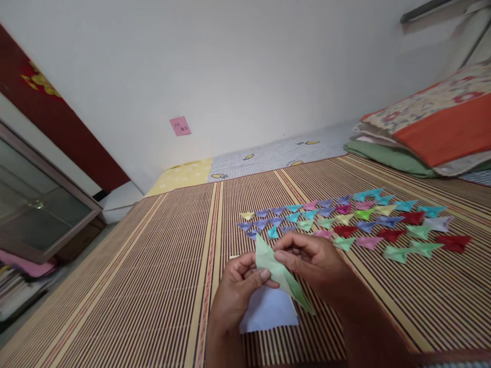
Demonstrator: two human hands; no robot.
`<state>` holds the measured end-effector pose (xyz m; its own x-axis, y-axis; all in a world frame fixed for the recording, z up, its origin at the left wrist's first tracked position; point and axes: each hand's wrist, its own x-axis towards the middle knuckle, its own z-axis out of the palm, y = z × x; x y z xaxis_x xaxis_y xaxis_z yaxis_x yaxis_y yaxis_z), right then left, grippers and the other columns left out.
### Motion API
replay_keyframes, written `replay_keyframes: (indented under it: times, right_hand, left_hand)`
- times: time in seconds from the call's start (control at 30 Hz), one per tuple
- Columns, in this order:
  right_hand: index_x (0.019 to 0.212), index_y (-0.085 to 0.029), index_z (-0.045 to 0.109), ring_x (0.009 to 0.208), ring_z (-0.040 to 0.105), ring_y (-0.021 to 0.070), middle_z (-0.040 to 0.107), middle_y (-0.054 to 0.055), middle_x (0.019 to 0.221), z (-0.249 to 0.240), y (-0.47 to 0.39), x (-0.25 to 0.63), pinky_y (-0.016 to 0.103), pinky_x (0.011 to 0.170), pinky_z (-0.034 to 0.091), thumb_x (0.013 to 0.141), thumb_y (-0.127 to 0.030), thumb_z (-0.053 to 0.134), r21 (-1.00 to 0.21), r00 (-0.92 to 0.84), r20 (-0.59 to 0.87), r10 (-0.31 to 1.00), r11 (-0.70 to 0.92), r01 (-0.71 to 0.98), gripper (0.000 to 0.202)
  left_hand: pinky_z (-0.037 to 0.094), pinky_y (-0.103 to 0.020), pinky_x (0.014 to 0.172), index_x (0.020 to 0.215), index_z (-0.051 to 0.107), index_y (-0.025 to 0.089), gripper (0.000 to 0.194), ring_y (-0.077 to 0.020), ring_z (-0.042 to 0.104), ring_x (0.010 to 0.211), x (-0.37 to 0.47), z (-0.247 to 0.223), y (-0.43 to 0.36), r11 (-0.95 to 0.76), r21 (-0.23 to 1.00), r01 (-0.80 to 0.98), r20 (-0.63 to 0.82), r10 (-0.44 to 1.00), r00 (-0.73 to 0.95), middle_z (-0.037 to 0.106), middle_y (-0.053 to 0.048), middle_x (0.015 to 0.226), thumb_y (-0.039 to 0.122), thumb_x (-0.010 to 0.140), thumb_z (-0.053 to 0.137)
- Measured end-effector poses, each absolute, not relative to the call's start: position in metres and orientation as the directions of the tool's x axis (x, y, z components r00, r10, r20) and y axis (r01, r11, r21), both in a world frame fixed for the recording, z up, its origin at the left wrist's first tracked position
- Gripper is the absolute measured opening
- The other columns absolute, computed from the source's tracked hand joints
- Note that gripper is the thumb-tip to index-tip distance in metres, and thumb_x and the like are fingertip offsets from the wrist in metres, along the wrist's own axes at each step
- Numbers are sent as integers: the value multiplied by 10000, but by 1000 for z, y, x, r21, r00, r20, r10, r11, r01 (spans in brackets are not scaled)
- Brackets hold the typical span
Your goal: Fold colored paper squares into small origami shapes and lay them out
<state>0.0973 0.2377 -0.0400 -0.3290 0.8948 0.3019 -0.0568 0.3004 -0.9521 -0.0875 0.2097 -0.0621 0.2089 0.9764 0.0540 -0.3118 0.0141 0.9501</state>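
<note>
A light green sheet of folded paper (282,276) is held slantwise between both hands, above the striped mat. My left hand (243,286) pinches its lower left edge between thumb and fingers. On the other side, my right hand (307,255) grips the paper's upper right edge with thumb and forefinger. Under the hands lies a pale bluish-white sheet of paper (270,309), partly covered by them. Beyond my right hand, several small folded paper shapes, such as a dark red one (453,243), lie in rows in many colours.
The striped bamboo mat (161,271) spreads under everything. Folded bedding with an orange and floral cover (445,128) is piled at the back right. A pink note (180,126) sticks to the white wall. A glass-fronted cabinet (38,199) stands at the left.
</note>
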Motion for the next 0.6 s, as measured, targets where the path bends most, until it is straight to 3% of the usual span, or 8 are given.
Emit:
replay_keyframes:
  times: [0.23, 0.47, 0.6]
  right_hand:
    - [814, -198, 712, 657, 606, 125, 675, -15, 723, -37, 236, 96, 231, 598, 472, 908, -315, 680, -958, -340, 286, 896, 271, -92, 153]
    - [824, -194, 711, 592, 538, 124, 601, -28, 652, -34, 232, 92, 229, 523, 404, 892, -267, 661, -949, -344, 266, 901, 308, 73, 112]
    - [777, -193, 707, 623, 528, 125, 605, -20, 692, -33, 231, 90, 234, 546, 402, 891, -224, 637, -924, -343, 319, 884, 371, 96, 137]
  left_hand:
    - [567, -235, 722, 1023, 827, 166, 215, -139, 715, 694, -90, -60, 208, 17, 949, -314, 61, 969, 238, 799, -84, 863, 247, 824, 822]
    - [581, -269, 731, 960, 800, 147, 189, -150, 709, 668, -90, -60, 209, 4, 963, -271, 55, 977, 207, 783, -80, 844, 291, 839, 810]
    - [558, -218, 633, 943, 741, 162, 190, -120, 670, 638, -89, -59, 211, -43, 945, -324, 95, 985, 146, 758, -53, 861, 288, 826, 823]
